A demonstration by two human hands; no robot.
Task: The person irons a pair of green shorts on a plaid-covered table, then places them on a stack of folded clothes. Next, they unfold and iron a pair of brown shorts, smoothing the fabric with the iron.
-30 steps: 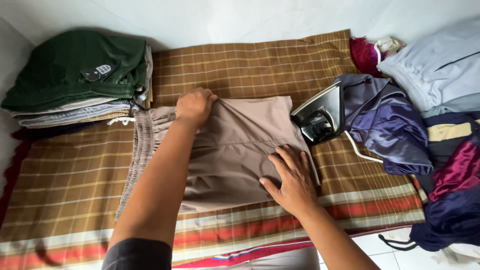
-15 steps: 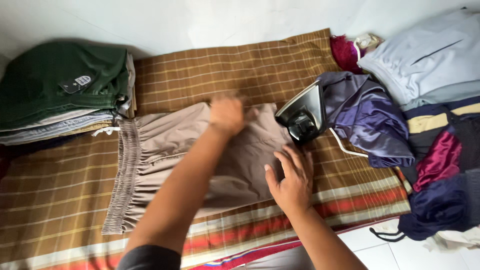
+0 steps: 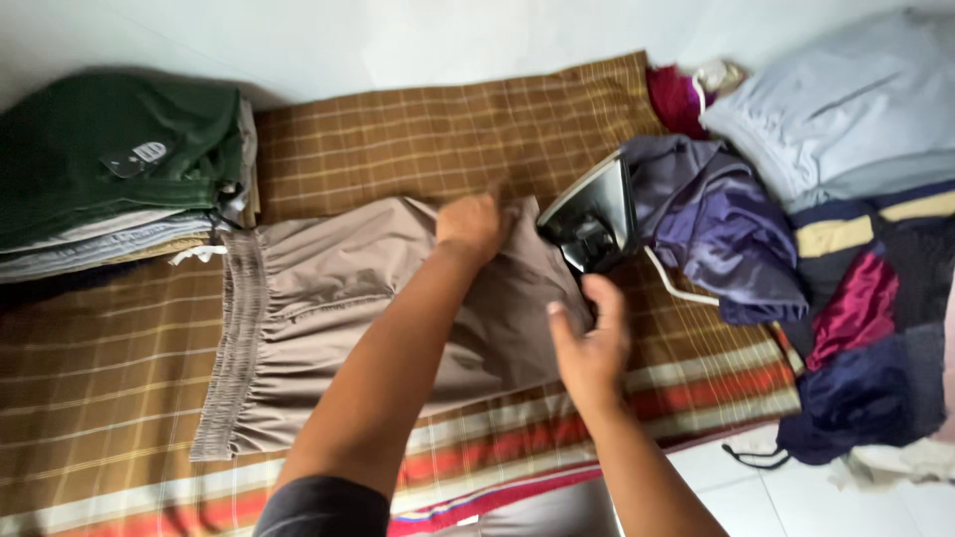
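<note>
Beige soft cloth shorts with a gathered waistband [image 3: 328, 328] spread flat on brown checked cloth with red stripes [image 3: 438, 129]. Left hand [image 3: 476, 224] pinching top edge of shorts, fingers closed on fabric. Right hand [image 3: 592, 343] open, resting flat on shorts, just below black iron [image 3: 595, 217]. Folded green clothes stack [image 3: 109, 169] at far left.

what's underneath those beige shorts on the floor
The beige shorts lie on a brown checked cloth with red stripes near its lower edge. The left hand presses on them. Whatever lies beneath the cloth is covered.
</note>
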